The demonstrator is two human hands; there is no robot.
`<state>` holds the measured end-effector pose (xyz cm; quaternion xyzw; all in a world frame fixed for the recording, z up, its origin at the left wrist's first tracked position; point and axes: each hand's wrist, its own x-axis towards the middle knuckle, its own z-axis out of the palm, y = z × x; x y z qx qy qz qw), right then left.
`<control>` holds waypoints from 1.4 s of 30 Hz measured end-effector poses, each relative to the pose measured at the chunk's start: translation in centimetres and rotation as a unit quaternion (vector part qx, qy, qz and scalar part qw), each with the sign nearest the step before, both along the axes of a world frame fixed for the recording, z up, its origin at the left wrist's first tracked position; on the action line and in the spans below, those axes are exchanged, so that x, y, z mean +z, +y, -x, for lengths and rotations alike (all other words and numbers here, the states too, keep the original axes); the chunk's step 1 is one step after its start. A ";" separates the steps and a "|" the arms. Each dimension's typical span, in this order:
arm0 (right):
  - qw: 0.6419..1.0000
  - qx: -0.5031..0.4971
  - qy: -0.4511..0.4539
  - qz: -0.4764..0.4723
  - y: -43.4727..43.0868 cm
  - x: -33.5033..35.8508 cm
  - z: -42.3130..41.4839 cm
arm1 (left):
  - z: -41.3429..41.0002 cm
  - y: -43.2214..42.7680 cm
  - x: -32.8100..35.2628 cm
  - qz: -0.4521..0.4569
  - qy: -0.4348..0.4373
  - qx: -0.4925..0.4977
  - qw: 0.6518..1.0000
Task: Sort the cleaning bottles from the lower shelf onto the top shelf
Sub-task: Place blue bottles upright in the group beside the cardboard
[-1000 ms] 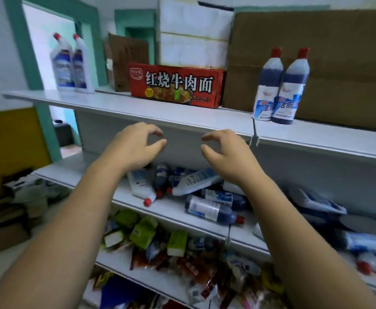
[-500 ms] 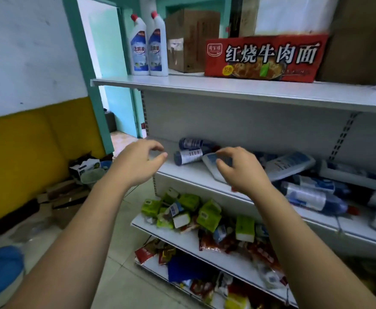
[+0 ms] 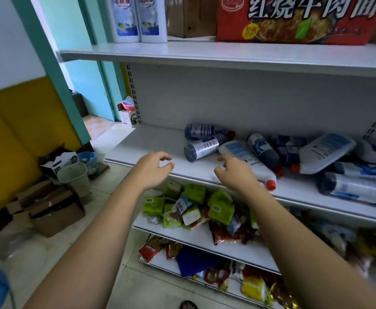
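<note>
Both hands are empty with fingers loosely curled apart: the left hand over bare shelf, the right hand just before a white bottle with a red cap. Smooth plastic bottles lie jumbled on the lower shelf, whose left stretch is open. Two white bottles stand upright on the flat metal top shelf beside a red carton.

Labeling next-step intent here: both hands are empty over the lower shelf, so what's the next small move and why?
Probably close the right hand on the white bottle lying just under it, red cap toward the shelf edge. Both hands are open and hold nothing; the left hand hangs over bare shelf, and the bottles still lie on their sides.
</note>
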<state>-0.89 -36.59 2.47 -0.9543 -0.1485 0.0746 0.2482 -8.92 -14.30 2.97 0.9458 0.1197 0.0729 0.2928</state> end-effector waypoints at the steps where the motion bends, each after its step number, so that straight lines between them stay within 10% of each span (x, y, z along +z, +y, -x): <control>1: 1.000 -0.006 0.002 0.001 0.8 -0.5 -1.5 | -1.5 0.6 -0.5 -0.004 0.003 -0.006 1.000; 20: 0.989 -0.100 0.102 0.021 11.1 -3.3 -14.4 | -28.3 4.1 -2.8 -0.037 0.111 -0.174 0.978; 26: 0.985 -0.105 0.131 -0.033 10.6 -3.3 -13.2 | -30.9 3.5 -4.5 -0.207 0.143 -0.153 0.956; 42: 0.958 -0.195 0.185 -0.103 13.0 -5.2 -10.5 | -20.1 8.5 -4.1 0.057 0.235 -0.076 0.967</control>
